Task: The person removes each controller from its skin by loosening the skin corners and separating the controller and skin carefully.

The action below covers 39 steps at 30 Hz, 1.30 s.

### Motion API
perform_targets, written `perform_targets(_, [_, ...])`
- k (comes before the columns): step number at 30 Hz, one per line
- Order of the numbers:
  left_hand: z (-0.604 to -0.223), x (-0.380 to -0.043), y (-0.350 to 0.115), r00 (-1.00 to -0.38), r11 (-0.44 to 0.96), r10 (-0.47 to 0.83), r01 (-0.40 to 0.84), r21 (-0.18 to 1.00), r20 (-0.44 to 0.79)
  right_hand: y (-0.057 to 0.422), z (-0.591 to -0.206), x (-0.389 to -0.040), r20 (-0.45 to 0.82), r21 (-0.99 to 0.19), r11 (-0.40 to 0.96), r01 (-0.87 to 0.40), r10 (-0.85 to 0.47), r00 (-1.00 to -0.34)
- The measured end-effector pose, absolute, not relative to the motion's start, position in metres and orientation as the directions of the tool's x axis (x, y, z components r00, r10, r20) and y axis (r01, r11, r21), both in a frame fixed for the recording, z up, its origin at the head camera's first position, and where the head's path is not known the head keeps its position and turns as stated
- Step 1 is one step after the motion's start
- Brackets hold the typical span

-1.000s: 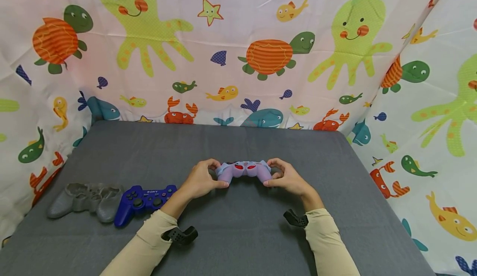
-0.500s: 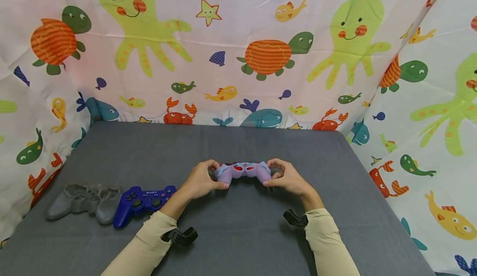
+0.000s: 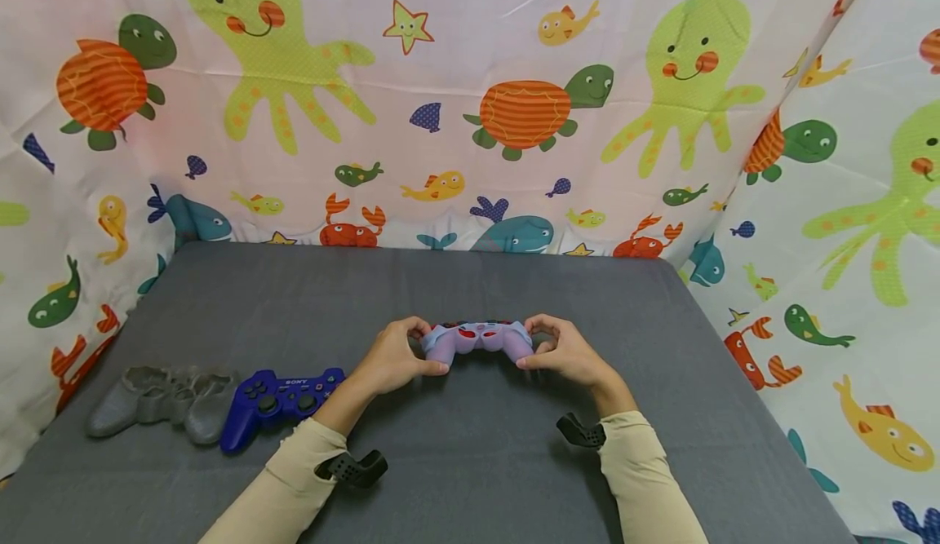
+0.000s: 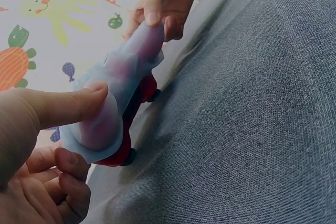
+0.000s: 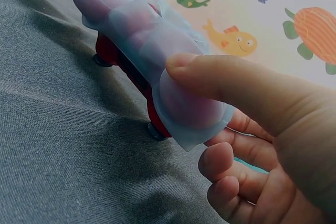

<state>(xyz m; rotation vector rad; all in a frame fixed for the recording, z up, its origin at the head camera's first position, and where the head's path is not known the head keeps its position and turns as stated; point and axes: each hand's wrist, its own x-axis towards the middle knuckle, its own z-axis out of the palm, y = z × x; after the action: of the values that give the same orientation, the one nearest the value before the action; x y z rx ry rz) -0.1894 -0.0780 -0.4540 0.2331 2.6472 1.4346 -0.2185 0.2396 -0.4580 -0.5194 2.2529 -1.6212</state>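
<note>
A red game controller (image 5: pixel 107 48) is turned underside up, its thumbsticks (image 5: pixel 156 131) facing the grey cloth. A translucent pale-blue silicone cover (image 4: pixel 118 69) lies over its back and handles, looking lilac where red shows through. My left hand (image 3: pixel 396 356) pinches the left handle, thumb on the cover and fingers curled beneath its edge. At the other end, my right hand (image 3: pixel 569 354) grips the right handle in the same way. Seen from the right wrist, the cover's loose rim stands out past the handle, and red body shows bare along the thumbstick side.
On the left of the grey cloth-covered table (image 3: pixel 470 462) lie a grey silicone controller cover (image 3: pixel 165 401) and a blue Sony controller (image 3: pixel 275 405), partly behind my left forearm. A sea-animal curtain (image 3: pixel 441 136) hangs behind the table and along its sides.
Both hands keep their hold on the covered controller, which stays in place. Slightly more red shows along its far edge. The head view has shifted a little.
</note>
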Motion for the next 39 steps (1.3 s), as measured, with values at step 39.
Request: perform_targets(39, [-0.4559,-0.1917,-0.0808,-0.982,0.492,0.191,0.081,0.867,-0.016,0.2357,-0.4594,-0.2181,-0.041,-0.938,0.328,-0.115,-0.432,-0.901])
